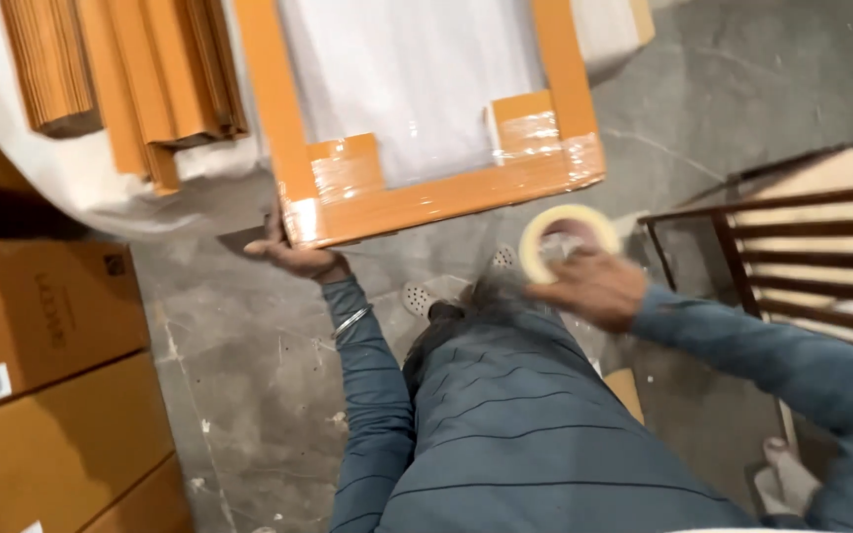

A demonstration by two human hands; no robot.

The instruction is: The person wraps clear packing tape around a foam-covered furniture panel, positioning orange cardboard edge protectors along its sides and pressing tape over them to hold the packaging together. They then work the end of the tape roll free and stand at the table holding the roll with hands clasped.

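Even indoor light, glare on clear wrap (pixel 348 176), motion blur over right hand (pixel 589 286).

Grey concrete floor (pixel 249 395) bears stacked cardboard boxes (pixel 41 395) and a metal rack (pixel 802 257).

Orange cardboard frame (pixel 426 202), pale yellowish tape roll (pixel 567 237), blue-grey sleeves (pixel 372 395), grey floor (pixel 249 355).

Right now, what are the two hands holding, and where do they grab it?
The left hand holds the orange-framed flat package at its lower left corner. The right hand holds a roll of clear tape, fingers through its middle.
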